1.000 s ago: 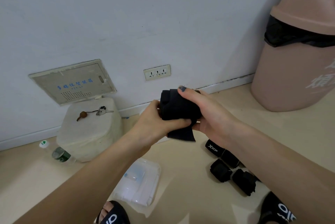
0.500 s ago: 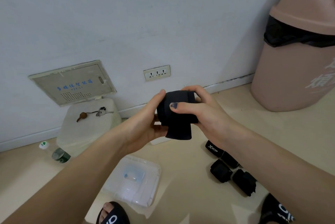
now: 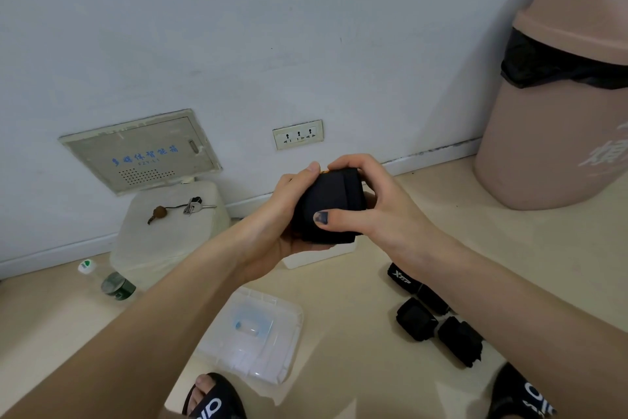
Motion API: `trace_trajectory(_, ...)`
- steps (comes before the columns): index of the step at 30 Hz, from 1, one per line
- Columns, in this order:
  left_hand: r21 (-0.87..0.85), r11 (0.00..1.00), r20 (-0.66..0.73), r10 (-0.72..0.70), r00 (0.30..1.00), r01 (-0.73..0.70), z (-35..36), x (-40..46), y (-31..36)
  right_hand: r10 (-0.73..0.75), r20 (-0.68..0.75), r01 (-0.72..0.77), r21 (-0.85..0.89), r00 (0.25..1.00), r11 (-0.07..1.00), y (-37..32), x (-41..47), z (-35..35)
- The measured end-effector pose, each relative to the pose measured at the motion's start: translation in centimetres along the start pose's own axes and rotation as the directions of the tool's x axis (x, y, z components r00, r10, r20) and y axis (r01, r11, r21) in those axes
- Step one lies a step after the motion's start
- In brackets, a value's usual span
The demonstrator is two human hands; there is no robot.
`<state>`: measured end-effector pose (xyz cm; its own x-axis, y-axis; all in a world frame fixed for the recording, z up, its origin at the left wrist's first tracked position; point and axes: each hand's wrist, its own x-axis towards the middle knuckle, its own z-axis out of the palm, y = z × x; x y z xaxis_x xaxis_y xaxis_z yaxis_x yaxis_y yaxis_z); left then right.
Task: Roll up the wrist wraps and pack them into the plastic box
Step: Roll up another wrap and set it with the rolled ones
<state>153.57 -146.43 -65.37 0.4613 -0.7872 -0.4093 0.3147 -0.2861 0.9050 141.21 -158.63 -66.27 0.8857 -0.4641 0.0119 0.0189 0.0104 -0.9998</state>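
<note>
Hands meet mid-air above the floor: left hand (image 3: 272, 215) cups and right hand (image 3: 370, 204) curls round a black rolled wrap (image 3: 328, 211), likely soft, light and springy, best held across its width so it stays wound.

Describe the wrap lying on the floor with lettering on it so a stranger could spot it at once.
Start at the pink bin against the wall on the right, then drop to the floor in front of it, where black rolled wraps lie together. The lettered wrap lies nearest the wall and alone shows white lettering.
</note>
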Motion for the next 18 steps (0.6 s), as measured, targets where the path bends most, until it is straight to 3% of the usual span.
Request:
trace_trajectory(5, -0.071, 0.997, 0.02, -0.013, 1.0, 0.015, 0.1, -0.3, 0.2, -0.015, 0.018, 0.015, -0.02, 1.0, 1.0, -0.3, -0.2, 0.1)
trace_trajectory(9, -0.145, 0.989, -0.024, 0.011, 1.0, -0.015, 0.0, -0.3, 0.4, 0.097, 0.0, -0.097, -0.045, 0.995, 0.994, 0.0, -0.1, 0.2)
trace_trajectory(13, -0.227, 0.968, -0.166, 0.069, 0.984, -0.106, -0.3, 0.0, 0.9, 0.342, 0.018, -0.34, 0.162, 0.94, 0.926, 1.0, -0.3, 1.1)
trace_trajectory(18, -0.224, 0.962, -0.216, 0.108, 0.97, -0.157, -0.5, 0.4, 0.9, 0.346, 0.044, -0.34, 0.329, 0.937, 0.881, 0.4, -0.2, 0.8)
